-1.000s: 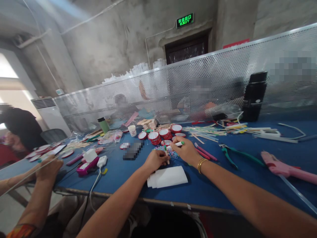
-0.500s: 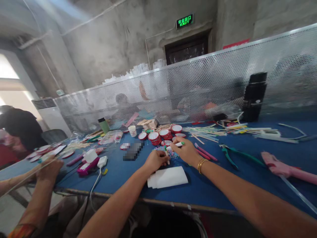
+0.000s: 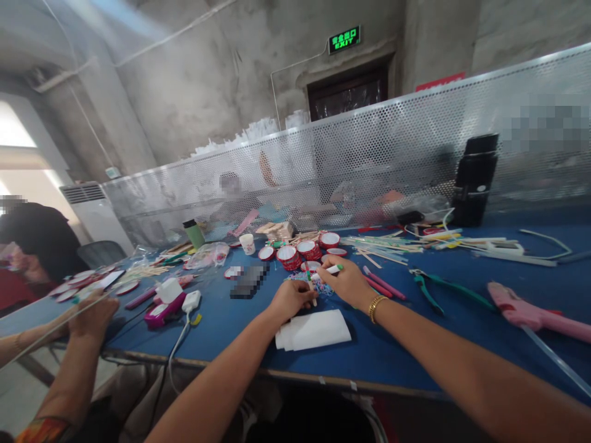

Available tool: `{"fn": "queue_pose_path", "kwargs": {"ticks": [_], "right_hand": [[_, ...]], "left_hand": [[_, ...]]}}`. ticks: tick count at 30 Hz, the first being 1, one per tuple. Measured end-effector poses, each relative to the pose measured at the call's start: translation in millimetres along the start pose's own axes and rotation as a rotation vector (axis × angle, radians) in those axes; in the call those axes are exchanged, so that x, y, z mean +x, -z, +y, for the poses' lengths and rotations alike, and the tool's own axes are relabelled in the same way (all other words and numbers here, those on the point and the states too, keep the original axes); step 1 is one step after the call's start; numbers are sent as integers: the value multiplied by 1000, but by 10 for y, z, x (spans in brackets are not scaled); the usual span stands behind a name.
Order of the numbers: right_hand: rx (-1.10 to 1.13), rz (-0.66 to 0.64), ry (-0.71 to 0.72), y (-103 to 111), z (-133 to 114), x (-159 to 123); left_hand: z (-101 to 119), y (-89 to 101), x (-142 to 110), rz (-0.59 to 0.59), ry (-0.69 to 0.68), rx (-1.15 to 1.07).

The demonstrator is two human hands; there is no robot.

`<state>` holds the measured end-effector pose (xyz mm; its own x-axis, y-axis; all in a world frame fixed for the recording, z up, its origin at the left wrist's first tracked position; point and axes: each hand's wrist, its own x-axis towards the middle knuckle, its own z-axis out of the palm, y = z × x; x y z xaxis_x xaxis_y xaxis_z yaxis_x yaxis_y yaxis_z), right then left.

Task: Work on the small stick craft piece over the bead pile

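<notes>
Marker [image 3: 331,270] and stick [image 3: 308,277] have hardly shifted over the last second, so the work stays at one spot. The left hand [image 3: 292,299] pinches the stick near the table's middle; the right hand [image 3: 345,283] grips the marker against or just beside it. White paper [image 3: 318,331] lies on the near side of the blue table [image 3: 372,360], pliers [image 3: 423,290] and a pink glue gun [image 3: 521,309] right; a mesh screen [image 3: 406,135] stands far, below an exit sign [image 3: 345,39].
</notes>
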<state>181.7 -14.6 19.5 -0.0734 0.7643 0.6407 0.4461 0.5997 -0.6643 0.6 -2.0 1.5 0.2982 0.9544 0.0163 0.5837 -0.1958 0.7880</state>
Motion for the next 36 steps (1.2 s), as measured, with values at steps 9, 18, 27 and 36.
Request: {"fn": "queue_pose_path", "kwargs": {"ticks": [9, 18, 27, 36], "right_hand": [[22, -6, 8, 7, -37, -8], [26, -11, 11, -4, -1, -3], [26, -14, -1, 5, -29, -5], [16, -14, -11, 2, -10, -5]], "left_hand": [[40, 5, -20, 2, 18, -1], [50, 4, -29, 2, 19, 19], [-8, 1, 3, 3, 12, 7], [8, 1, -8, -4, 3, -13]]}}
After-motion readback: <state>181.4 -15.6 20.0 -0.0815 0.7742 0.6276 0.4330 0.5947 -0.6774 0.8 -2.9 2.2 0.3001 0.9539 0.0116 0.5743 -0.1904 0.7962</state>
